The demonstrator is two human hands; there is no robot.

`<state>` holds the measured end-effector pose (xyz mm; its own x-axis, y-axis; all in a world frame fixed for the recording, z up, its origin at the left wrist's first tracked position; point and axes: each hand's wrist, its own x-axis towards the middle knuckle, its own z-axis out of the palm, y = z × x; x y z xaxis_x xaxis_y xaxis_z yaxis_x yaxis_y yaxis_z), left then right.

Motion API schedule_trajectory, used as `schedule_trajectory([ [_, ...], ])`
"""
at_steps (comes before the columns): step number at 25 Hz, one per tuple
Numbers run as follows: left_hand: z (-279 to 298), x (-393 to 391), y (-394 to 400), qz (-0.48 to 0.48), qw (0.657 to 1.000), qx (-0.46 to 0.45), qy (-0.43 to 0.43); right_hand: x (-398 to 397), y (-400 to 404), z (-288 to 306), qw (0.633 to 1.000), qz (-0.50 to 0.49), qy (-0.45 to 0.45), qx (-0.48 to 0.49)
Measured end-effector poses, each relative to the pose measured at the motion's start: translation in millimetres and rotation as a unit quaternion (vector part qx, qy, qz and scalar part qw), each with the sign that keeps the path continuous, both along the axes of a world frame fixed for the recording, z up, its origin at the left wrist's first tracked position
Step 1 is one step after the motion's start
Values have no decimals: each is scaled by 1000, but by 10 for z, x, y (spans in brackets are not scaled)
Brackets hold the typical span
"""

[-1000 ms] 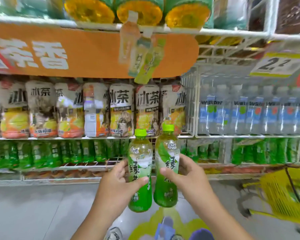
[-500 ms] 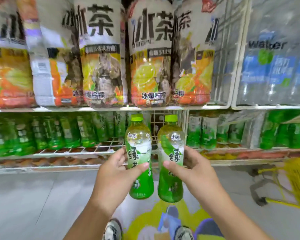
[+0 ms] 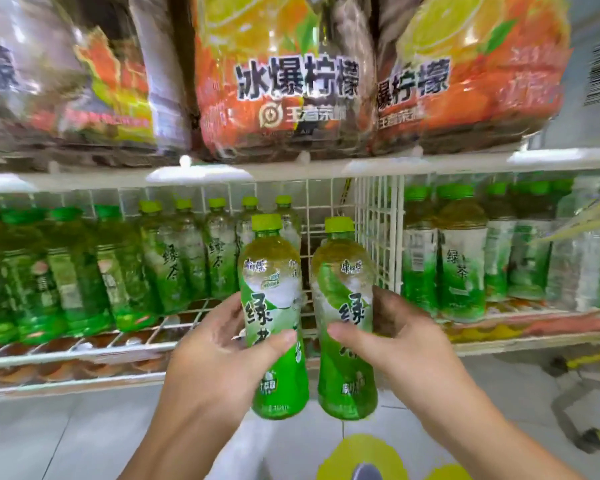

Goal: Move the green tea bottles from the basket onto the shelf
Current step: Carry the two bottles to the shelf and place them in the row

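I hold two green tea bottles upright in front of the low wire shelf (image 3: pixel 187 317). My left hand (image 3: pixel 219 355) grips the left bottle (image 3: pixel 274 299) around its label. My right hand (image 3: pixel 392 341) grips the right bottle (image 3: pixel 343 299) the same way. Both have lime-green caps and green-and-white labels. They hang just in front of an open gap on the shelf, right of a row of matching green tea bottles (image 3: pixel 184 258). The basket shows only as a yellow frame (image 3: pixel 589 362) at the far right.
A white wire divider (image 3: pixel 378 233) stands right of the gap, with more green bottles (image 3: pixel 461 258) beyond it. Large orange lemon-tea packs (image 3: pixel 284 81) fill the shelf above. Grey floor tiles and a yellow floor sticker (image 3: pixel 364 455) lie below.
The view has closed in on the low shelf. Both bottles have moved forward toward the gap, still held the same way.
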<state>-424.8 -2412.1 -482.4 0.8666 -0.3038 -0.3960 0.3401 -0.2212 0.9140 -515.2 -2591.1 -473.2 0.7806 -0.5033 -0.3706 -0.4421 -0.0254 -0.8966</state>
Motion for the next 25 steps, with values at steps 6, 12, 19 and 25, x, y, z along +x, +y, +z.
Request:
schedule_trajectory([
  [6, -163, 215, -108, -6, 1000, 7, -13, 528, -335, -225, 998, 47, 6, -51],
  [12, -208, 285, -31, -17, 1000, -14, -5, 1126, -508, -786, 994, -2, -1, -106],
  [19, -322, 400, 156, -50, 998, -41, 4, 1501, -649, -1400, 990, -6, 35, -133],
  [25, -277, 401, 136, -10, 999, -42, 20, 1707, -671, -1567, 988, -25, 62, -138],
])
